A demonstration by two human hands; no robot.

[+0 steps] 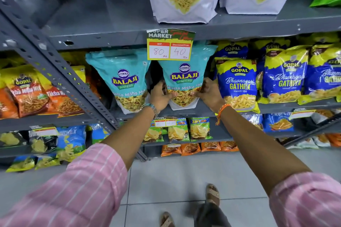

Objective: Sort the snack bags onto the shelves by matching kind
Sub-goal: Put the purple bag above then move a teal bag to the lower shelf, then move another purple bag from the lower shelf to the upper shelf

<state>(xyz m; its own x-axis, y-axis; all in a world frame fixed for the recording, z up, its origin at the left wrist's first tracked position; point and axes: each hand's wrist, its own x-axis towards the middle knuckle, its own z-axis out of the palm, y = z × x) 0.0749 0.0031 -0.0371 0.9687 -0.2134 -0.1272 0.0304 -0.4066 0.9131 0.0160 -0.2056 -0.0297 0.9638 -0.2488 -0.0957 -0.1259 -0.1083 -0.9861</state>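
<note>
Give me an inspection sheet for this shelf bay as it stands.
Surface: grey metal shelf above the teal bags, with a price tag reading 80 and 40 clipped to its edge.
Job's things: held Balaji bag, upright beside a matching Balaji bag; blue Gopal Gathiya bags to its right.
Clutter: nothing seen.
Grippers: left hand and right hand grip the held bag's lower corners.
Cables: nothing seen.
Surroundings: orange Gopal bags in the left bay; tiled floor.
</note>
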